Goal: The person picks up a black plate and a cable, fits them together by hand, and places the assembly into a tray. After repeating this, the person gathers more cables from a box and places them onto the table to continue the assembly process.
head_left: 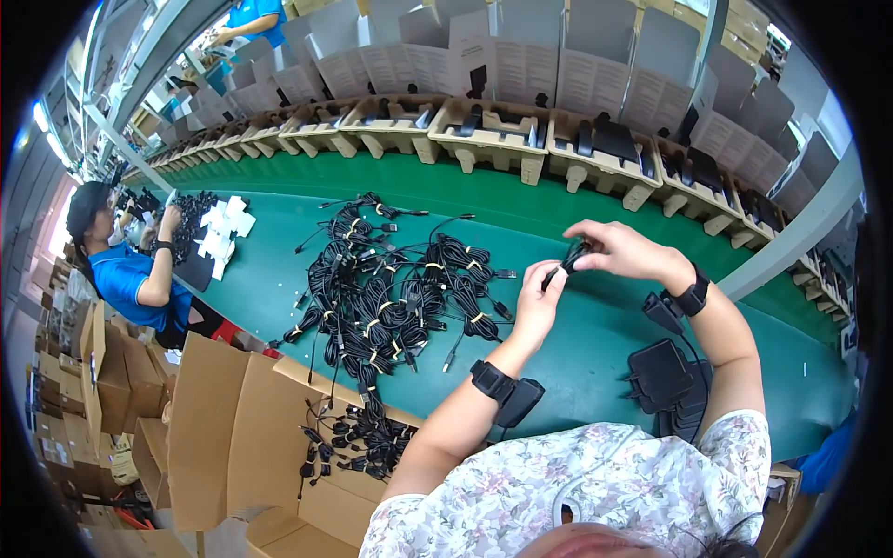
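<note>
Above the near half of the green belt [577, 349], both hands meet over bare surface, just right of the cable heap. Left hand [538, 296] is raised with its fingers curled up, pinching the lower end of a small black cable piece [569, 258]; right hand [621, 249] comes from the right with its palm down, its fingertips closed on the upper end of the same piece. That piece runs on a slant, low end toward the left hand and high end up and to the right; its finer shape is too small to tell. Both forearms rise from the lower edge, each with a black wrist strap [490, 379] carrying a small black box, and the right elbow is bent out wide.

Left of the hands lies a pile of bundled black cables [391, 288], each coil bound with a pale tie, spread across the middle of the belt. An open cardboard box [279, 418] at the near edge holds more cables. Dark adapters [662, 374] sit on the belt under the right forearm. Along the far edge runs a row of tan pulp trays [484, 130] with grey cartons [521, 46] standing behind. At the left end, a person in a blue shirt [130, 279] sits by white pieces [223, 228].
</note>
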A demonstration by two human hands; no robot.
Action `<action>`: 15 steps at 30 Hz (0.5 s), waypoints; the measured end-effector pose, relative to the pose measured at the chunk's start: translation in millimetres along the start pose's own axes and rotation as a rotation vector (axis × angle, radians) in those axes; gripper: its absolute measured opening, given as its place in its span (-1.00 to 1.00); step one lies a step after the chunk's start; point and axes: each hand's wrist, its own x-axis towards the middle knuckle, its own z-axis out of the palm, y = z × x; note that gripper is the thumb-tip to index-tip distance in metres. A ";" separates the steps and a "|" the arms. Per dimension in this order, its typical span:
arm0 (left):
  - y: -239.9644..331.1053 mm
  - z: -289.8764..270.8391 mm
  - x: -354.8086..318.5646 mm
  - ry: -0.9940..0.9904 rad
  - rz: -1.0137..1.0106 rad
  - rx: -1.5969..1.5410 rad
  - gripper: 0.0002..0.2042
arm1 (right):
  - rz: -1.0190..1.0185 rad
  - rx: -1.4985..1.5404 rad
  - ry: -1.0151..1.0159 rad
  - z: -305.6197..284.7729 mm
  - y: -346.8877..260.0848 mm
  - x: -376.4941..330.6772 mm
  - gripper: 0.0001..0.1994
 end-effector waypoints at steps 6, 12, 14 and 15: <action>5.4 2.4 1.7 -0.083 -0.195 -0.502 -0.78 | -0.221 -0.547 0.421 1.6 -1.7 -14.7 -0.80; 36.7 7.2 -6.7 -0.218 -0.342 -0.860 -0.75 | 0.294 0.195 0.297 13.8 -14.1 -8.7 -0.84; 32.6 1.9 -4.6 -0.309 -0.356 -0.874 -0.76 | 0.401 0.582 0.382 23.9 -14.5 -5.0 -0.88; 29.5 -2.5 -3.3 -0.402 -0.380 -0.885 -0.77 | 0.389 0.578 0.371 26.3 -12.7 -4.5 -0.88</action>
